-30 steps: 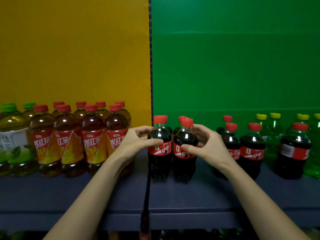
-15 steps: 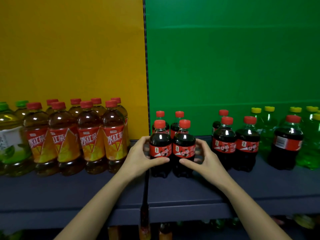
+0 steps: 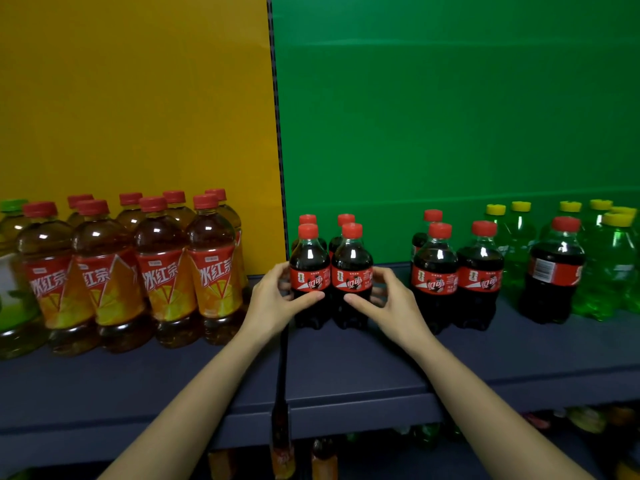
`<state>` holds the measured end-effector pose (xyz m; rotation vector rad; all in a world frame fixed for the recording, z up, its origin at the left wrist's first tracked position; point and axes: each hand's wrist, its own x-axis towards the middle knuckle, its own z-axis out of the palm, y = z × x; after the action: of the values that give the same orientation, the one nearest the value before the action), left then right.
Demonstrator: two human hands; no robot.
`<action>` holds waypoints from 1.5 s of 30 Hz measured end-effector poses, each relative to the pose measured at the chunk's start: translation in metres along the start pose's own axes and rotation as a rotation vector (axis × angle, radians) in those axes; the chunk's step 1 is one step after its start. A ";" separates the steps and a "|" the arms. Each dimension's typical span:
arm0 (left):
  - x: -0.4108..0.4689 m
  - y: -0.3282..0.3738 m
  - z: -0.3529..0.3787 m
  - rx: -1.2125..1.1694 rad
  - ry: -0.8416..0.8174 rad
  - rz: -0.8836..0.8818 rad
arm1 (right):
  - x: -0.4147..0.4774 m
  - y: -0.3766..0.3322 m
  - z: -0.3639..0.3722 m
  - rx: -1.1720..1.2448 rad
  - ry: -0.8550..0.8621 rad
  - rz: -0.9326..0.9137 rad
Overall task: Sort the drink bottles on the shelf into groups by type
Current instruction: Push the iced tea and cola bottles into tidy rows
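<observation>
Two small cola bottles stand side by side, touching, at the centre of the frame on the dark blue shelf [image 3: 346, 372]: the left cola bottle [image 3: 309, 268] and the right cola bottle [image 3: 351, 270]. The left hand [image 3: 273, 301] grips the left one, thumb across its front below the label and fingers curled round its side. The right hand [image 3: 393, 303] grips the right one the same way. Two more cola bottles [image 3: 345, 220] stand just behind the pair. Right of centre stands a second cola group [image 3: 457, 275], then a lone cola bottle [image 3: 554, 271] in front of the yellow-capped green soda bottles [image 3: 618, 265]. At left stand the red-capped iced tea bottles [image 3: 159, 271], with a green tea bottle [image 3: 12, 271] at the left edge.
</observation>
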<state>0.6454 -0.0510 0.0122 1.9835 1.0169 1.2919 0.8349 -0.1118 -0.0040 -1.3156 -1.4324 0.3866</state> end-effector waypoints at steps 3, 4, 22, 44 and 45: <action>-0.001 0.002 0.002 0.012 -0.003 -0.019 | -0.003 -0.002 -0.001 -0.008 -0.004 0.005; -0.003 0.004 0.003 0.060 0.025 -0.018 | -0.005 -0.004 -0.002 -0.015 -0.005 -0.006; -0.024 0.083 0.116 0.140 -0.163 0.239 | -0.037 0.007 -0.143 -0.107 0.387 -0.248; 0.027 0.062 0.168 0.048 0.021 -0.075 | 0.013 0.055 -0.171 0.195 -0.105 0.009; 0.030 0.061 0.169 0.059 0.035 -0.080 | 0.014 0.055 -0.170 0.197 -0.104 0.006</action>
<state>0.8271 -0.0680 0.0099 1.9490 1.1511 1.2708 1.0087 -0.1519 0.0173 -1.1545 -1.4370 0.5923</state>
